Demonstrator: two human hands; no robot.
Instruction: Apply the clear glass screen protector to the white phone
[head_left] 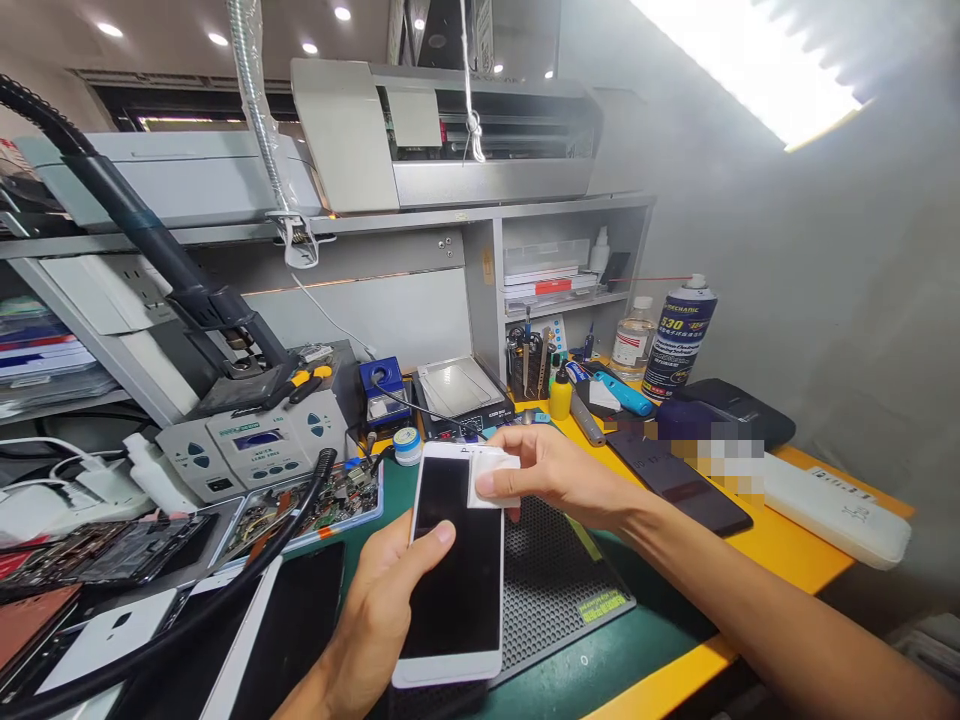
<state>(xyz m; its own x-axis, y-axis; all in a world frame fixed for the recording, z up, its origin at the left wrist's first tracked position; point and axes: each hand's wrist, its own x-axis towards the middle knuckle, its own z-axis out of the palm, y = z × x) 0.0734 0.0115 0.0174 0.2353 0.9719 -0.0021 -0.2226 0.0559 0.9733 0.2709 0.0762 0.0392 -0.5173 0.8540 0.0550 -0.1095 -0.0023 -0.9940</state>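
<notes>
A white-framed smartphone (457,600) with a dark screen is held up over the workbench. My left hand (382,590) grips it from the left side, the thumb lying across the screen. At the phone's upper right corner, my right hand (544,470) pinches a folded white wipe (487,462) against the glass. Some fingers of both hands are hidden behind the phone. Beneath it lies a dark perforated mat (555,570) on the green bench surface (566,655).
At the left stand a soldering station (259,440) and a tray of circuit boards (330,505); a black hose (255,570) curves in front. Behind are a yellow bottle (559,395) and a spray can (681,340). A dark flat panel (682,485) lies at right.
</notes>
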